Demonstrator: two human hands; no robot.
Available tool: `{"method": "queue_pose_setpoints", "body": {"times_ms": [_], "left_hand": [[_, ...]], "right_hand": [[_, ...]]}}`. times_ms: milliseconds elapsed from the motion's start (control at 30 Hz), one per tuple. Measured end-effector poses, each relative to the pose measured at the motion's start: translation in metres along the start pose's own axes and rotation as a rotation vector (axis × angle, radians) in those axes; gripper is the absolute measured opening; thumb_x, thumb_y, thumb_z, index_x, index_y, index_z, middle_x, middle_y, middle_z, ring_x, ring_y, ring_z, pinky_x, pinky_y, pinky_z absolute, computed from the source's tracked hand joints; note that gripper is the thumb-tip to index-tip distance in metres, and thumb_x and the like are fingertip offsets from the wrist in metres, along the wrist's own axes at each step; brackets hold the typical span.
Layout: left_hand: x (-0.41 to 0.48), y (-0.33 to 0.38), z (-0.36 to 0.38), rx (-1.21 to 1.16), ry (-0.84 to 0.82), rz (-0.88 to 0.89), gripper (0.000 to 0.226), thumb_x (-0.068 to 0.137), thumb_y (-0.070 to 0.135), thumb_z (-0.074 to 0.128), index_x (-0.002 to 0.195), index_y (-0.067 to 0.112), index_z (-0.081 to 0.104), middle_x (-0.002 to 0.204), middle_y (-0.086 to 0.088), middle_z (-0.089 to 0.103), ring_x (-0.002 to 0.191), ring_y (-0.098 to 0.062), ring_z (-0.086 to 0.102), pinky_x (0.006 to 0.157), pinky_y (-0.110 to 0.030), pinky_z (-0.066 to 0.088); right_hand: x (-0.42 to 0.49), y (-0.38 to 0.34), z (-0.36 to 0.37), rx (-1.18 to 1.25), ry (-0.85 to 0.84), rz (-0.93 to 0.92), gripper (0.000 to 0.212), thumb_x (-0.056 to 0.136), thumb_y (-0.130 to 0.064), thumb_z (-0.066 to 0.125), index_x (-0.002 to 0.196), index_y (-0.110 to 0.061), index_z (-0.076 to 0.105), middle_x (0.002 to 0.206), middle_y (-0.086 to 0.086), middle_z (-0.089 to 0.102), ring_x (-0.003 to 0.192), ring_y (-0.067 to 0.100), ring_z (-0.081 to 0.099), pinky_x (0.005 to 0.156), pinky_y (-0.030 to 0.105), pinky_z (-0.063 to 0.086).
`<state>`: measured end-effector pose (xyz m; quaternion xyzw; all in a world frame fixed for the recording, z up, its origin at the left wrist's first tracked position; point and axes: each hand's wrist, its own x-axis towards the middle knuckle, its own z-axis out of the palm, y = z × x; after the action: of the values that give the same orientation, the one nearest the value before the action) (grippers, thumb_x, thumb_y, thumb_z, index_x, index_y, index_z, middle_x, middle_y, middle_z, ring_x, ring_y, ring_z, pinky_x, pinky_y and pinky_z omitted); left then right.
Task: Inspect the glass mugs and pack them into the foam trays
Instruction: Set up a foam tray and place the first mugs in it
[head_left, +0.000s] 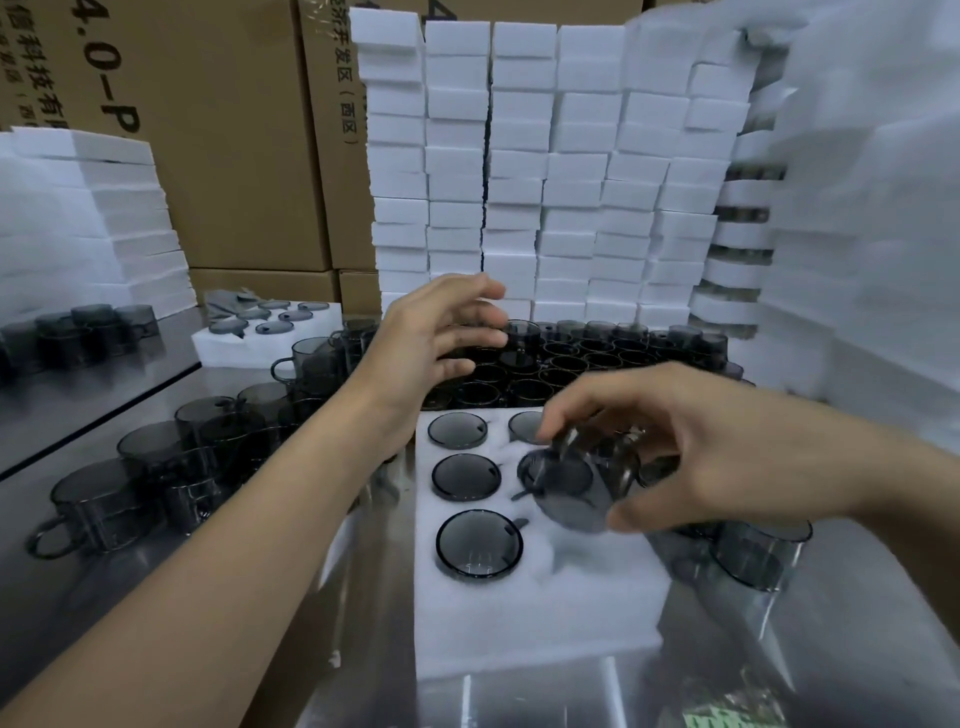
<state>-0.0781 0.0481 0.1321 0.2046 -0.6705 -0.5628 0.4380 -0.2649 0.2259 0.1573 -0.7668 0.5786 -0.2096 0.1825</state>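
Observation:
A white foam tray (545, 613) lies on the steel table in front of me, with several smoky grey glass mugs seated in its round holes, such as the nearest one (479, 543). My right hand (691, 447) grips a tilted grey glass mug (576, 483) just above the tray's middle row. My left hand (436, 353) hovers with its fingers spread and relaxed over a dense batch of loose mugs (571, 364) behind the tray, holding nothing.
More mugs (171, 467) stand in rows at left, and two (753, 556) at right of the tray. A second filled foam tray (249, 338) lies at back left. Tall stacks of foam trays (545, 171) and cardboard boxes (208, 130) wall the back; foam also rises at right.

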Motion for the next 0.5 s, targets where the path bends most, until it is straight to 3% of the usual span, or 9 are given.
{"method": "queue_pose_setpoints", "body": {"times_ms": [200,333,500], "left_hand": [[-0.001,-0.002,-0.002,-0.034,0.052,-0.021,0.032,0.084,0.05,0.064,0.099,0.026,0.079,0.097,0.005,0.076,0.088,-0.009,0.073,0.08,-0.035,0.044],[-0.002,-0.003,-0.001,-0.02,0.031,-0.003,0.035,0.072,0.057,0.07,0.092,0.031,0.081,0.099,0.005,0.077,0.088,-0.009,0.073,0.08,-0.036,0.043],[-0.001,-0.006,0.001,-0.001,0.019,-0.005,0.026,0.079,0.052,0.069,0.09,0.033,0.082,0.099,0.006,0.077,0.089,-0.01,0.073,0.079,-0.036,0.043]], "right_hand": [[-0.012,-0.02,0.009,-0.155,-0.057,-0.031,0.055,0.081,-0.015,0.084,0.122,-0.047,0.067,0.125,-0.026,0.063,0.112,-0.002,0.061,0.088,0.009,0.043],[-0.01,-0.026,0.012,-0.238,-0.059,-0.049,0.053,0.078,-0.013,0.077,0.117,-0.049,0.066,0.123,-0.025,0.061,0.111,-0.003,0.059,0.085,0.011,0.044],[-0.01,-0.024,0.011,-0.272,-0.087,-0.025,0.05,0.076,-0.01,0.076,0.111,-0.045,0.067,0.111,-0.026,0.061,0.098,-0.006,0.061,0.076,0.008,0.043]]}}
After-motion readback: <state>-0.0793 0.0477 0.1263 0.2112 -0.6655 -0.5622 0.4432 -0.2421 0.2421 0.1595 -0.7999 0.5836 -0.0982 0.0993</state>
